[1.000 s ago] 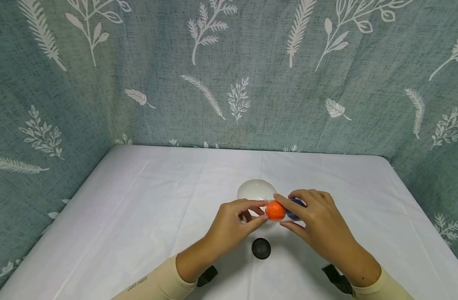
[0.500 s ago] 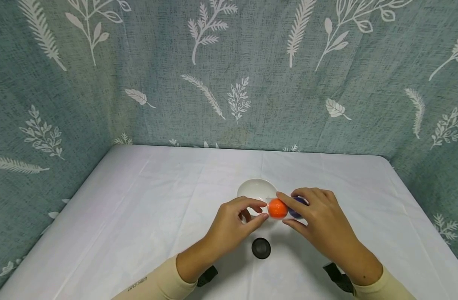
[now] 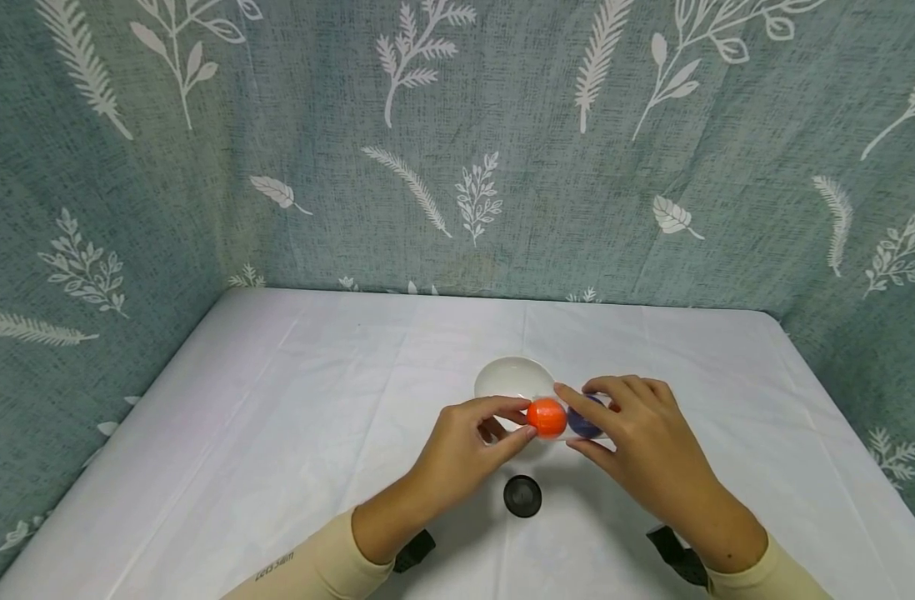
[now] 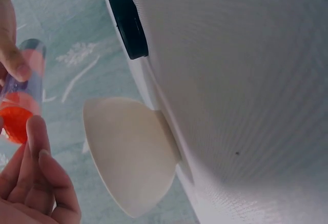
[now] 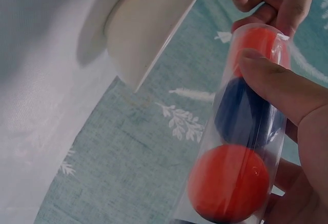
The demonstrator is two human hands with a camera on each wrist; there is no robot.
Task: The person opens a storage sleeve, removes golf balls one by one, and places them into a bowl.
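Left hand: On my head feed, the left hand [image 3: 461, 442] has its grip nearly closed, thumb and fingertips pinching an orange ball [image 3: 546, 418].
Right hand: The right hand [image 3: 645, 442] has its grip wrapped round a clear tube [image 5: 207, 139], thumb along one side and fingers along the other.
Clear tube: I see it held above the table [image 3: 337, 400], about midway between the left and right edges, its mouth turned toward the left edge.
Orange ball: It sits at the tube's mouth, against the left fingertips; how far it protrudes, I cannot tell.
Inside the tube: A dark blue ball [image 5: 238, 114] comes next, then a second orange ball [image 5: 228, 183], as my right wrist feed shows.
Bowl: A white bowl [image 3: 514, 377] stands upright beyond the hands, on the far-edge side of the tube and well in from that edge.
Black cap: A round black cap [image 3: 522, 497] lies flat on the near-edge side of the tube, between the forearms.
Backdrop: A leaf-patterned green curtain [image 3: 337, 183] hangs behind the far edge.
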